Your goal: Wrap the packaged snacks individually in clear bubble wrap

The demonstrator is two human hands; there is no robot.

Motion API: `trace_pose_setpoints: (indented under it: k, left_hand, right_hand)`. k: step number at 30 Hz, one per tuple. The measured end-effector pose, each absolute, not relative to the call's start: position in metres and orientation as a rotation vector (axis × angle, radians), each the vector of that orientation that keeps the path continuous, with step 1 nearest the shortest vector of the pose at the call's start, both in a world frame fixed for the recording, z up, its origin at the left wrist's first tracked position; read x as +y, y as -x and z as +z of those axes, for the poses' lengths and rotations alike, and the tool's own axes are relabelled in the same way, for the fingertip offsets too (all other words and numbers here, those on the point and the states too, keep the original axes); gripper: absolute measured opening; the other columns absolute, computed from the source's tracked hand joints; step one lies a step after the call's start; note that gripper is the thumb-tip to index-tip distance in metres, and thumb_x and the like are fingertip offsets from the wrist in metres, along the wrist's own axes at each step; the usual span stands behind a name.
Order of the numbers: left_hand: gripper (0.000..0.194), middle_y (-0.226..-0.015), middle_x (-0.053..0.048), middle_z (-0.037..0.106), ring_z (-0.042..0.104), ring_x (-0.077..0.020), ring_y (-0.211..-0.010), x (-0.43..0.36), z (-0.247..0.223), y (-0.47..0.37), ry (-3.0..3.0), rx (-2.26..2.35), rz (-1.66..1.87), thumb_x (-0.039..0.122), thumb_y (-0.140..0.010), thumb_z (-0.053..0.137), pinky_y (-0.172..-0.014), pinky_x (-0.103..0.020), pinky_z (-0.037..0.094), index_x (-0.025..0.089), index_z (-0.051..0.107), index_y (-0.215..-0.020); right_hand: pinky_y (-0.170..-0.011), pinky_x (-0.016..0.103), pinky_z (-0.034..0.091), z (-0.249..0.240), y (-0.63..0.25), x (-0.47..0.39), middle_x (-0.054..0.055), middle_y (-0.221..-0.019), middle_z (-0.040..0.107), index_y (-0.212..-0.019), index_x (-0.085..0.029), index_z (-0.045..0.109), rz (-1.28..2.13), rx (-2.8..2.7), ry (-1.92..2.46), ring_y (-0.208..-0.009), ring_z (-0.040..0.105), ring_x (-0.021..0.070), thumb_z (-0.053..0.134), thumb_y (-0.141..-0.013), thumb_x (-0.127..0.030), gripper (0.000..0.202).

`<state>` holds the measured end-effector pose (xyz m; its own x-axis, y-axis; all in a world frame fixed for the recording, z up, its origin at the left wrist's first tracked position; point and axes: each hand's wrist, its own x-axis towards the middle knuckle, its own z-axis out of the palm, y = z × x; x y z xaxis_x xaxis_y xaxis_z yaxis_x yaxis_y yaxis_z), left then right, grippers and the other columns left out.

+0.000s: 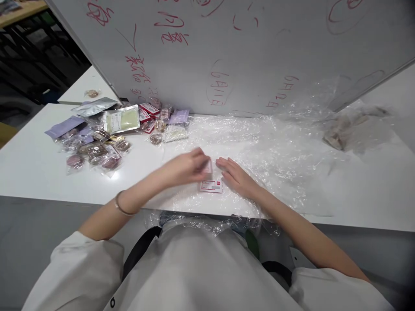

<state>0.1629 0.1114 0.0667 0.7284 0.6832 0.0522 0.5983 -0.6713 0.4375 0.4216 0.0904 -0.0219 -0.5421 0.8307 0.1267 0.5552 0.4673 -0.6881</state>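
Note:
My left hand [194,166] is closed at the middle of the table, its fingers around a small pale pink-and-white packet [208,167], blurred and partly hidden. Just below it lies a flat white packet with a red printed frame [211,186]. To the right, my right hand [236,176] rests with fingers stretched out on a crinkled clear plastic sheet [279,160], holding nothing. Its fingertips point toward the packet in the left hand, with a small gap between.
A pile of wrapped goods lies at the left, including a green pouch [121,119], a purple pouch [65,126] and several clear-bagged pieces. A whiteboard [194,56] with red writing stands along the back. Bunched plastic with something brownish [337,134] sits at the right.

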Motion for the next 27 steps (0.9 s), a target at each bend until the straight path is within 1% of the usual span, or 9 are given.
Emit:
trace_pose_setpoints:
  k: [4, 8, 13, 15, 18, 20, 22, 24, 27]
  left_hand:
    - [0.032, -0.094, -0.011, 0.061, 0.057, -0.0192, -0.076, 0.104, 0.025, -0.206, -2.717, 0.817, 0.288, 0.04, -0.096, 0.053, -0.067, -0.031, 0.047, 0.011, 0.065, -0.103]
    - [0.042, -0.098, -0.013, 0.065, 0.058, -0.0245, -0.092, 0.112, -0.007, -0.204, -2.773, 0.786, 0.415, 0.048, -0.098, 0.049, -0.081, -0.037, 0.048, 0.011, 0.064, -0.113]
    - [0.046, -0.114, -0.016, 0.064, 0.056, -0.028, -0.107, 0.097, 0.008, -0.179, -2.818, 0.812, 0.505, 0.048, -0.099, 0.047, -0.09, -0.043, 0.048, 0.013, 0.058, -0.125]
    - [0.045, -0.115, -0.016, 0.064, 0.059, -0.0271, -0.105, 0.082, 0.02, -0.163, -2.811, 0.709, 0.457, 0.049, -0.098, 0.048, -0.089, -0.042, 0.049, 0.014, 0.058, -0.125]
    - [0.056, -0.115, -0.017, 0.066, 0.062, -0.0278, -0.106, 0.057, 0.027, -0.133, -2.78, 0.483, 0.26, 0.061, -0.092, 0.053, -0.09, -0.042, 0.052, 0.016, 0.058, -0.125]
    - [0.07, -0.127, -0.019, 0.063, 0.058, -0.0328, -0.12, 0.043, 0.022, -0.11, -2.804, 0.474, 0.149, 0.068, -0.087, 0.055, -0.101, -0.048, 0.048, 0.016, 0.054, -0.134]
    - [0.082, -0.142, -0.018, 0.055, 0.048, -0.0364, -0.134, 0.033, 0.013, -0.087, -2.837, 0.554, 0.068, 0.072, -0.083, 0.057, -0.111, -0.055, 0.039, 0.019, 0.044, -0.145]
    - [0.088, -0.154, -0.014, 0.043, 0.04, -0.0353, -0.142, 0.025, 0.006, -0.066, -2.835, 0.651, 0.022, 0.071, -0.082, 0.059, -0.118, -0.055, 0.031, 0.025, 0.034, -0.153]
    - [0.071, -0.159, -0.006, 0.036, 0.036, -0.0285, -0.146, 0.019, -0.001, -0.043, -2.809, 0.798, 0.022, 0.048, -0.093, 0.058, -0.122, -0.049, 0.027, 0.032, 0.027, -0.156]
  right_hand:
    - [-0.114, 0.05, 0.039, -0.017, -0.427, 0.092, 0.008, -0.144, 0.053, -0.141, -0.029, 0.046, 0.829, -2.04, 1.208, -0.137, 0.046, 0.0238, 0.029, -0.104, -0.042, 0.043]
    - [-0.111, 0.052, 0.041, 0.002, -0.424, 0.071, 0.01, -0.137, 0.058, -0.138, -0.027, 0.049, 0.595, -2.174, 1.092, -0.134, 0.049, 0.0266, 0.038, -0.101, -0.037, 0.04]
    - [-0.101, 0.048, 0.05, 0.003, -0.411, 0.021, 0.012, -0.109, 0.07, -0.121, -0.019, 0.063, 0.303, -2.737, 0.472, -0.109, 0.063, 0.0281, 0.05, -0.093, -0.053, 0.046]
    - [-0.104, 0.046, 0.049, -0.004, -0.411, 0.007, 0.014, -0.11, 0.07, -0.122, -0.015, 0.063, 0.15, -2.862, 0.385, -0.109, 0.064, 0.0275, 0.051, -0.094, -0.044, 0.042]
    - [-0.108, 0.044, 0.047, -0.012, -0.418, -0.001, 0.016, -0.123, 0.068, -0.131, -0.009, 0.058, 0.002, -2.9, 0.492, -0.119, 0.062, 0.0269, 0.049, -0.093, -0.015, 0.039]
    - [-0.107, 0.044, 0.049, -0.012, -0.427, -0.001, 0.017, -0.13, 0.065, -0.134, -0.008, 0.056, 0.046, -2.856, 0.575, -0.124, 0.06, 0.0267, 0.045, -0.091, -0.006, 0.044]
    - [-0.104, 0.044, 0.053, -0.008, -0.441, 0.001, 0.015, -0.133, 0.064, -0.135, -0.01, 0.056, 0.198, -2.786, 0.663, -0.126, 0.058, 0.0261, 0.044, -0.091, -0.006, 0.046]
    - [-0.099, 0.043, 0.057, -0.002, -0.458, 0.003, 0.01, -0.13, 0.066, -0.134, -0.016, 0.058, 0.413, -2.68, 0.825, -0.122, 0.062, 0.0243, 0.043, -0.092, -0.009, 0.045]
    - [-0.085, 0.039, 0.064, 0.012, -0.479, 0.009, 0.003, -0.123, 0.07, -0.128, -0.028, 0.063, 0.781, -2.428, 1.209, -0.109, 0.07, 0.0222, 0.047, -0.092, -0.018, 0.04]
